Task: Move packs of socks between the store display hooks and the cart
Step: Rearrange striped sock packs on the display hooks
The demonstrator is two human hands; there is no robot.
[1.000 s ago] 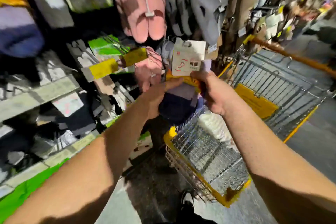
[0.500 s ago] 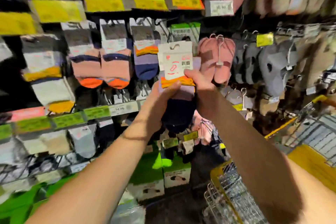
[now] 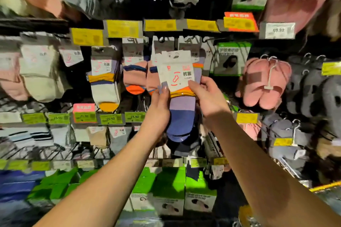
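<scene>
Holding one pack of socks [image 3: 178, 86] at frame centre before the display hooks [image 3: 166, 39] at 12 o'clock: left hand [image 3: 159, 105] gripping its left edge, right hand [image 3: 206, 96] pinching the card's right edge. Judging the transfer as mid-way: pack raised near the hooks, hanger hole not yet threaded. Showing only a sliver of cart [image 3: 326, 186] at 4 o'clock.

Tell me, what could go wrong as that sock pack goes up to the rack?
The sock pack is gripped only at its card by the left hand and right hand, so the hanging hole at the top could miss the hook and the pack might drop. The row of hanging packs behind is crowded, so a push could perhaps knock a neighbour loose. Blur hides the hook tip itself.
</scene>
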